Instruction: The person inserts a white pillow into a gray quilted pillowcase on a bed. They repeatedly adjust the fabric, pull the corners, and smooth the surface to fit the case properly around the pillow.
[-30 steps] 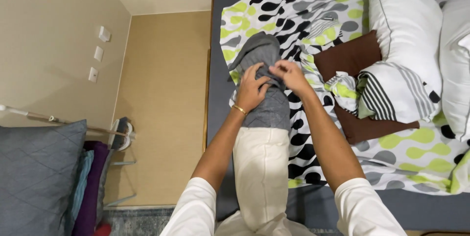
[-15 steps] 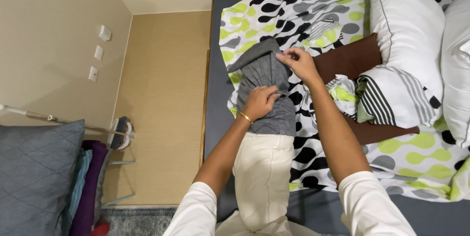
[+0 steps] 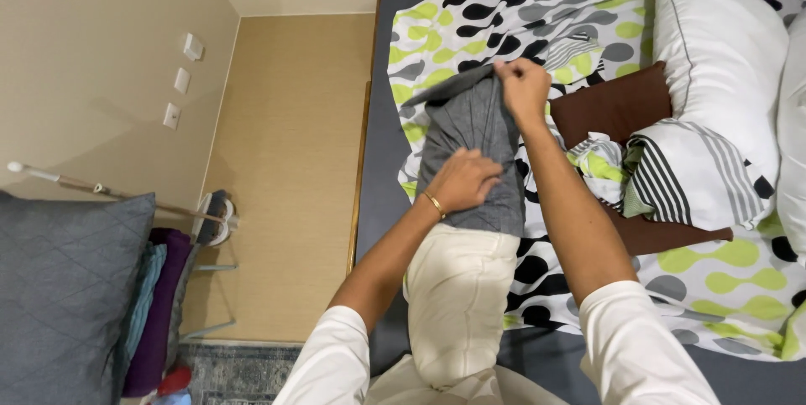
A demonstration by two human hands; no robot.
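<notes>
On the near side of the bed (image 3: 382,229), over the person's raised knee in pale trousers (image 3: 457,304), lay the grey garment (image 3: 470,149), its far end reaching onto the spotted green, black and white bedspread (image 3: 537,10). The right hand (image 3: 522,86) was clenched on the garment's far edge, pinching the cloth and lifting it. The left hand (image 3: 462,180), a gold bangle at its wrist, lay flat and open on the middle of the garment, pressing it against the knee without grasping. By the look of it a fold was in hand: one end raised, the middle pinned. The next move would seem to call for carrying the lifted edge toward the near end while the flat hand kept the cloth from sliding.

Counted: one grey garment; two white pillows (image 3: 714,61) at the far right, the second only partly in view; one brown cushion (image 3: 613,107); one striped black-and-white bundle (image 3: 684,174); three wall switches (image 3: 182,79) on the left; one grey quilted cushion (image 3: 63,287) at the near left.
</notes>
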